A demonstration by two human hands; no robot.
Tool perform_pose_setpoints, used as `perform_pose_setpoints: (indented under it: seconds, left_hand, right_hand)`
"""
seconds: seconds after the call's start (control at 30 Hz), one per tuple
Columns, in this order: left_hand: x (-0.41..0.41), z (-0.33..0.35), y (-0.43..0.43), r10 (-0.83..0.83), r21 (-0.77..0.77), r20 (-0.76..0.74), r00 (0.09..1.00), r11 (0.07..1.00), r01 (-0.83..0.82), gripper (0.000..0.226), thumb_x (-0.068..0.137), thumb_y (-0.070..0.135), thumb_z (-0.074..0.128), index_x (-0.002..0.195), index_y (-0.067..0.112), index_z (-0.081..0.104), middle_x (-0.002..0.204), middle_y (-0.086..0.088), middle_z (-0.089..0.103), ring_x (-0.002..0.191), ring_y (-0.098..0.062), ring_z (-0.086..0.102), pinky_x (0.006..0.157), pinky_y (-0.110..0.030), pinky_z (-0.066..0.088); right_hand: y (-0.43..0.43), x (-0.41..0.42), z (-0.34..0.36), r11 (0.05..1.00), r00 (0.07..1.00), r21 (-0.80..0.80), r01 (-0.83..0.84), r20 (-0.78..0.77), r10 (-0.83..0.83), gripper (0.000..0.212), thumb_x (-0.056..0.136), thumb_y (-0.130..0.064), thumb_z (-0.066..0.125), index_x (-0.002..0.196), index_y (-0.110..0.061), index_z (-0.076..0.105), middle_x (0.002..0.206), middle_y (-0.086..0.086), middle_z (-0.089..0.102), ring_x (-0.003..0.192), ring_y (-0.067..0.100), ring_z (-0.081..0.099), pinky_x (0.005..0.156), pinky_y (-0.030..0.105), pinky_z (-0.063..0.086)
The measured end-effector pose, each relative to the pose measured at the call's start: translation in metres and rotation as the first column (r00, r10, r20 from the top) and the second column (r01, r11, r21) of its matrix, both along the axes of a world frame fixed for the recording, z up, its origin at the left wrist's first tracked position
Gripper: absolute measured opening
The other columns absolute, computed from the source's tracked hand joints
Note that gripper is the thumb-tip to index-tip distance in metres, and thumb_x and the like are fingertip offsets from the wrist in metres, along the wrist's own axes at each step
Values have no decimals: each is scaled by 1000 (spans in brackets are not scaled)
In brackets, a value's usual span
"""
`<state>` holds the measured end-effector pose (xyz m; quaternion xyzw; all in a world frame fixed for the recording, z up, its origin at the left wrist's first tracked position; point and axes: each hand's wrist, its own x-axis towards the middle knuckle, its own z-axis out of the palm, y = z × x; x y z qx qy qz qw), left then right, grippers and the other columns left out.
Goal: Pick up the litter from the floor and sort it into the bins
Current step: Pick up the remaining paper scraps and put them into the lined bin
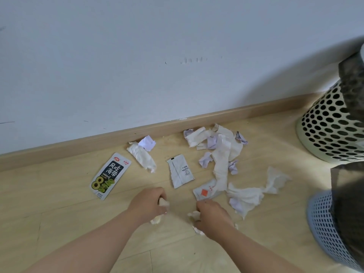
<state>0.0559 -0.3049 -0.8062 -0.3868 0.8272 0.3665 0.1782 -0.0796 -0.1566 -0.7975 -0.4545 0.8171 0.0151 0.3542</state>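
Litter lies on the wooden floor (59, 213) by the wall. My left hand (147, 201) grips pale yellowish scraps (163, 202), its fingers curled round them. My right hand (210, 215) grips similar pale scraps (194, 214) low over the floor. Beyond my hands lie a dark seaweed snack packet (109, 176), a crumpled white tissue (141, 157), a grey-white sachet (180, 173), a white sachet with an orange square (205, 192) and a heap of tissues and lilac paper balls (220, 152). More tissue (254, 194) trails right.
A cream perforated bin (327, 131) with a dark liner stands at the right by the wall. A blue mesh bin (325, 223), also lined, stands nearer at the right edge. A wooden skirting board (78, 144) runs along the white wall.
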Motion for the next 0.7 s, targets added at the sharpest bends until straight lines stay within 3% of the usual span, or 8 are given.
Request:
perform_pose_setpoints:
  seconds: [0.1, 0.2, 0.3, 0.4, 0.5, 0.57, 0.63, 0.7]
  left_hand:
    - [-9, 1, -2, 270, 87, -73, 960, 961, -263, 15, 82, 23, 66, 73, 24, 55, 74, 8, 57, 66, -10, 55, 52, -19, 38]
    - [-27, 6, 2, 474, 255, -108, 874, 863, -436, 11, 88, 13, 60, 80, 20, 60, 79, -2, 64, 61, -12, 59, 53, -18, 41]
    - [-56, 15, 17, 528, 414, -117, 841, 796, -442, 8, 89, 11, 60, 88, 19, 59, 90, -5, 66, 66, -12, 61, 57, -19, 44]
    - [-90, 21, 36, 445, 422, -135, 885, 834, -355, 11, 86, 18, 65, 86, 23, 55, 93, -1, 66, 75, -13, 62, 64, -24, 48]
    - [-121, 27, 56, 318, 353, -161, 934, 903, -246, 13, 86, 26, 65, 82, 25, 53, 81, 5, 59, 72, -12, 56, 65, -26, 45]
    - [-136, 30, 72, 180, 256, -147, 973, 957, -138, 10, 86, 27, 63, 87, 22, 55, 82, 6, 55, 74, -12, 53, 62, -24, 40]
    - [-149, 30, 87, 16, 145, -115, 993, 989, 1, 10, 86, 24, 60, 95, 19, 60, 101, 0, 57, 90, -18, 56, 69, -25, 41]
    - [-157, 25, 101, -132, 46, -66, 989, 990, 135, 18, 87, 23, 56, 104, 17, 60, 117, -2, 50, 107, -20, 52, 77, -28, 41]
  right_hand:
    - [3, -7, 0, 992, 985, -11, 125, 120, -122, 27, 90, -28, 52, 71, -26, 32, 89, -3, 47, 84, 16, 45, 64, 27, 35]
    - [3, -22, 9, 914, 892, -101, 393, 285, -352, 11, 87, -21, 56, 86, -24, 45, 75, -7, 49, 70, 10, 47, 58, 23, 35]
    - [8, -45, 21, 752, 743, -160, 640, 377, -552, 12, 90, -24, 55, 91, -12, 54, 79, -1, 57, 72, 13, 51, 58, 22, 38]
    - [19, -70, 29, 578, 622, -235, 782, 368, -691, 14, 90, -24, 53, 84, -13, 56, 81, 5, 58, 76, 21, 53, 65, 31, 41]
    - [35, -88, 22, 677, 712, -249, 693, 92, -696, 13, 86, -26, 54, 77, -18, 54, 97, 7, 53, 96, 30, 51, 78, 34, 41]
    - [48, -91, 16, 790, 791, -120, 601, -46, -610, 15, 86, -26, 54, 97, -19, 61, 120, 4, 48, 113, 29, 45, 86, 29, 38]
    - [61, -91, 9, 867, 864, -13, 498, -86, -497, 27, 85, -23, 52, 111, -20, 60, 129, 1, 43, 119, 26, 41, 87, 27, 38]
    - [69, -91, 5, 880, 878, -17, 475, -49, -475, 14, 84, -19, 51, 96, -21, 57, 120, 3, 46, 111, 26, 48, 83, 29, 41]
